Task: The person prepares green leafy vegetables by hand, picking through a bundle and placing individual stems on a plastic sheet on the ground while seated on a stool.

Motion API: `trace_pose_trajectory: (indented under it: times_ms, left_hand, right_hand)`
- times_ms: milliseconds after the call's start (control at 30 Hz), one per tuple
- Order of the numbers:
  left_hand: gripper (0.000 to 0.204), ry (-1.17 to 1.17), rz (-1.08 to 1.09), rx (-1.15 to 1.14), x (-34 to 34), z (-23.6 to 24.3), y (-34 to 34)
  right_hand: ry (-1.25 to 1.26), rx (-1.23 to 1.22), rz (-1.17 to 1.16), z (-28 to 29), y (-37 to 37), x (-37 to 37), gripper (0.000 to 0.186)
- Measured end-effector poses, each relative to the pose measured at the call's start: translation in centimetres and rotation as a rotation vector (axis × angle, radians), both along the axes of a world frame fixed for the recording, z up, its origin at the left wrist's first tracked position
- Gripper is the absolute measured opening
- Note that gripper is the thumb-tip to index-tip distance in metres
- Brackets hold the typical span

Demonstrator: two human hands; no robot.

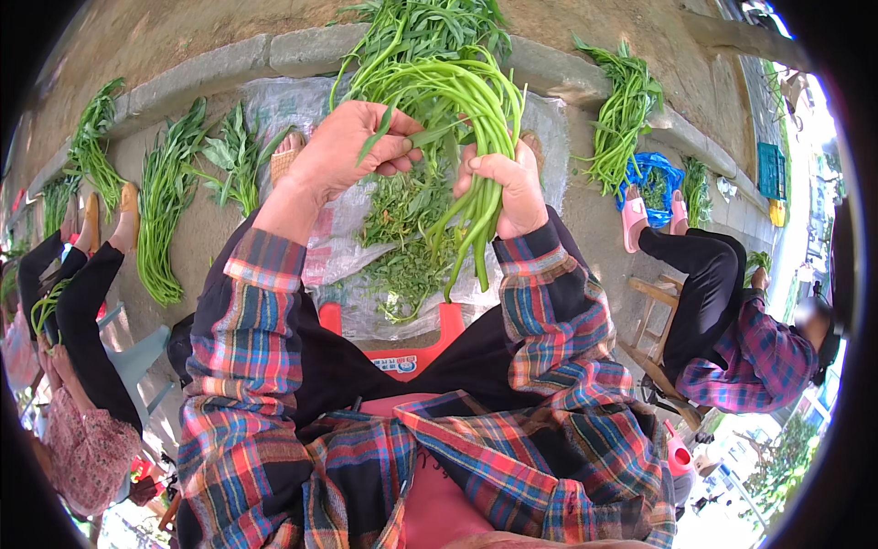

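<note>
My right hand (517, 188) is closed round the stems of a bunch of long green leafy vegetables, which looks like water spinach (485, 96). The stems arch over the fist, and their lower ends hang below it. Close by on the left, my left hand (343, 151) pinches a narrow green leaf (434, 135) between thumb and fingers, at the leafy side of the bunch. Beneath both hands, loose picked leaves (398, 224) lie heaped on a pale plastic sheet (334, 242). A bigger leafy bunch (448, 27) rests at the sheet's far edge.
More bundles lie on the ground: green stems (165, 210) to the left and another bunch (622, 119) to the right. A stone kerb (219, 64) runs behind. People sit on both sides, near a blue bag (660, 174). A red plastic thing (448, 325) stands between my knees.
</note>
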State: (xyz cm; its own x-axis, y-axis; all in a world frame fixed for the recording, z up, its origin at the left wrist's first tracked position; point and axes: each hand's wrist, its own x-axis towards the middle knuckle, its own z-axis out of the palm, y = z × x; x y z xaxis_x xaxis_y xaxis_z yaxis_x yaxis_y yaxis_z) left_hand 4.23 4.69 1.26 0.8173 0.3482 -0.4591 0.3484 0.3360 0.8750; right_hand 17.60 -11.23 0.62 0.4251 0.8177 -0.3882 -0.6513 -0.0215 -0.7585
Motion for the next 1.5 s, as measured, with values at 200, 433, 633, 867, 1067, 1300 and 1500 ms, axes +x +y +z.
trace_pose_trajectory:
  times_ms: [200, 433, 633, 867, 1067, 1300, 1500]
  left_hand:
    - [0.019, 0.079, -0.013, 0.027, 0.1, 0.1, 0.3]
    - [0.016, 0.104, 0.015, -0.005, 0.2, -0.5, 0.2]
    - [0.011, 0.162, 0.034, 0.131, 0.4, -0.9, 0.2]
    - [0.003, 0.097, 0.344, -0.047, 0.9, -1.2, -0.1]
    - [0.009, 0.044, 0.523, -0.179, 0.4, -2.5, 0.6]
    - [0.036, 0.119, -0.139, 0.613, 0.0, -3.7, -0.9]
    - [0.037, -0.021, -0.017, 0.238, 1.4, -2.3, -2.0]
  right_hand:
    - [0.045, 0.011, -0.012, -0.1, 0.0, 0.1, 0.041]
    - [0.081, 0.018, -0.041, -0.3, 0.0, 0.3, 0.042]
    - [0.064, 0.003, -0.035, -0.5, 0.0, 0.4, 0.044]
    - [0.079, 0.018, -0.039, -0.4, 0.1, 0.2, 0.046]
    - [0.145, 0.039, -0.050, -0.4, 0.2, 0.2, 0.048]
    - [0.131, 0.058, -0.066, -0.4, 0.1, 0.5, 0.049]
    - [0.087, 0.028, -0.028, -0.2, 0.1, 0.3, 0.056]
